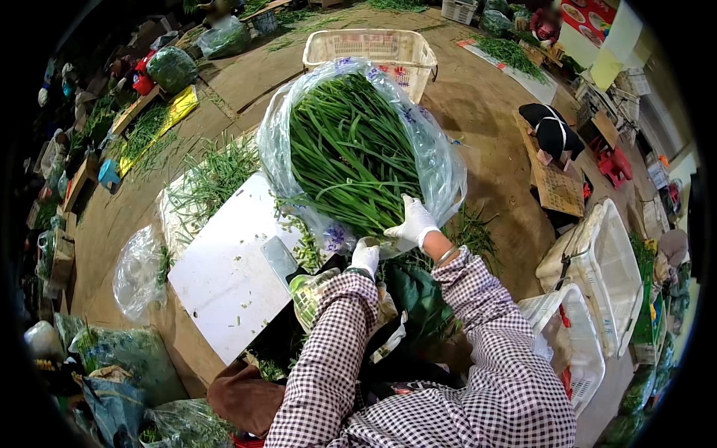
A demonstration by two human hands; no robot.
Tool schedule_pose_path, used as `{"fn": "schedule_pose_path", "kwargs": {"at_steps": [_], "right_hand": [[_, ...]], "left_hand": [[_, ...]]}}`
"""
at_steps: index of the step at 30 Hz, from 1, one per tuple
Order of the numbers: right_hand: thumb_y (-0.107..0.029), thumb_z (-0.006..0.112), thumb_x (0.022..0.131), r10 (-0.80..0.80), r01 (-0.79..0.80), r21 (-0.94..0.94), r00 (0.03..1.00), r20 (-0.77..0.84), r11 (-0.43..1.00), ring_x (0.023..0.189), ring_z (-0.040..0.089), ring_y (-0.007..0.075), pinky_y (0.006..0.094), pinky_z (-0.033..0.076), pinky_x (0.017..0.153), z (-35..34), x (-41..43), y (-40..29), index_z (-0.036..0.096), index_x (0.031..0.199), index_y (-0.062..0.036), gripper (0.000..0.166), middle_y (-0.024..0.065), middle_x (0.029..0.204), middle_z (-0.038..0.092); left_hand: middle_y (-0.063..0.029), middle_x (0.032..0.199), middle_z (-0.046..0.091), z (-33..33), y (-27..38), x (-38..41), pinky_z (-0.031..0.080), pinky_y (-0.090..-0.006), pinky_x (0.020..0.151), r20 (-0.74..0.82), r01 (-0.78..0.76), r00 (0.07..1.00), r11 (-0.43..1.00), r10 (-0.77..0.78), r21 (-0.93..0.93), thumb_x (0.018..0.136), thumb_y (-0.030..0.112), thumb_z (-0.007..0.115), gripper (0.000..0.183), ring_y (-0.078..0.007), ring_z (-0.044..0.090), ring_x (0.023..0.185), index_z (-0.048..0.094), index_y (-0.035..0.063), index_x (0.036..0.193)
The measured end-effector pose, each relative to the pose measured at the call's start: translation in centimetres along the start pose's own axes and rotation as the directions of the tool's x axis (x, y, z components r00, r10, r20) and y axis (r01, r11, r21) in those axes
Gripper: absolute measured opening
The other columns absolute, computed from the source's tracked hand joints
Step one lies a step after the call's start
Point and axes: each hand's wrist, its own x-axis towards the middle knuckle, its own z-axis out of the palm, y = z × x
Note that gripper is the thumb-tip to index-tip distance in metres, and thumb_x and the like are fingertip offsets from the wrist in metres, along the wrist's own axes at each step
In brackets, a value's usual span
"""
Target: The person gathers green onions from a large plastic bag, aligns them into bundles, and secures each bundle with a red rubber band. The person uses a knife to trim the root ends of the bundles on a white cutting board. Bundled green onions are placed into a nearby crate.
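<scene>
A large clear plastic bag (442,173) with blue printing holds a thick heap of long green leaves, likely garlic chives (353,151); its mouth faces me. My left hand (365,256), in a white glove, is closed on the bag's near edge. Just to its right, my gloved right hand (415,224) lies against the near leaves and bag rim, thumb spread from the fingers. Left of the bag is a white board (235,269) strewn with cut bits. A wide cleaver blade (283,260) rests at its right edge, beside chopped stem ends (307,246).
Behind the bag stands a white plastic crate (364,42). Loose greens (215,173) lie beyond the board, with crumpled clear plastic (140,274) left of it. White crates (594,280) stand at right, near a low wooden bench (557,182). A person (546,25) sits far right.
</scene>
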Motion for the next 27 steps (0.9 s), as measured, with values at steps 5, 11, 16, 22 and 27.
{"fn": "schedule_pose_path", "kwargs": {"at_steps": [5, 11, 16, 22, 27], "right_hand": [[-0.051, 0.085, 0.058, 0.056, -0.059, -0.065, 0.997, -0.051, 0.996, 0.113, 0.057, 0.0366, 0.0389, 0.048, 0.095, 1.8, -0.1, -0.7, 0.028, 0.142, 0.0043, 0.116, 0.0283, 0.127, 0.05], [-0.048, 0.084, 0.061, 0.055, -0.053, 0.069, 0.998, -0.028, 0.996, 0.112, 0.058, 0.0382, 0.0405, 0.049, 0.093, 3.7, -0.3, -0.6, 0.031, 0.139, 0.0038, 0.108, 0.0281, 0.125, 0.053], [-0.031, 0.082, 0.065, -0.054, 0.05, 0.183, 0.998, 0.015, 0.982, 0.111, 0.057, 0.0406, 0.0406, 0.048, 0.092, 4.8, -2.9, -2.9, 0.04, 0.133, 0.0044, 0.088, 0.0278, 0.121, 0.057], [-0.039, 0.071, 0.078, -0.284, 0.263, 0.297, 0.958, 0.028, 0.918, 0.107, 0.06, 0.036, 0.0388, 0.048, 0.092, 5.4, -5.4, -3.9, 0.048, 0.132, 0.0013, 0.071, 0.0232, 0.121, 0.059], [-0.021, 0.06, 0.085, -0.138, 0.223, 0.446, 0.967, -0.216, 0.867, 0.093, 0.065, 0.0275, 0.0358, 0.05, 0.083, 2.4, -2.2, -0.6, 0.071, 0.097, -0.0051, 0.022, 0.0121, 0.096, 0.07]], "left_hand": [[-0.0131, 0.11, 0.065, -0.1, 0.8, 0.7, 0.047, -0.0329, 0.087, 0.007, 0.187, 0.98, 0.915, -0.198, -0.357, 0.084, 0.017, 0.061, 0.043, -0.0235, 0.061, 0.099, 0.053, -0.003, 0.122], [-0.0066, 0.099, 0.061, 0.0, 3.4, 0.4, 0.047, -0.0303, 0.059, -0.058, 0.211, 0.957, 0.816, -0.285, -0.538, 0.078, 0.029, 0.077, 0.077, -0.0157, 0.058, 0.07, 0.035, 0.0065, 0.138], [-0.0073, 0.119, 0.061, -0.6, 3.8, 0.1, 0.053, -0.0381, 0.073, 0.027, 0.067, 0.998, 0.749, -0.065, -0.659, 0.077, 0.017, 0.08, 0.068, -0.0223, 0.063, 0.094, 0.044, 0.008, 0.134], [-0.0042, 0.089, 0.07, -3.7, 3.1, -0.6, 0.054, -0.0358, 0.071, 0.168, 0.323, 0.931, 0.519, -0.323, -0.791, 0.087, 0.024, 0.069, 0.015, -0.0204, 0.066, 0.079, 0.069, 0.0095, 0.093], [-0.009, 0.104, 0.067, -5.0, 6.5, -2.8, 0.056, -0.0402, 0.075, 0.081, 0.385, 0.877, 0.592, -0.473, -0.709, 0.084, 0.023, 0.07, 0.032, -0.0247, 0.065, 0.087, 0.062, 0.0086, 0.111]]}}
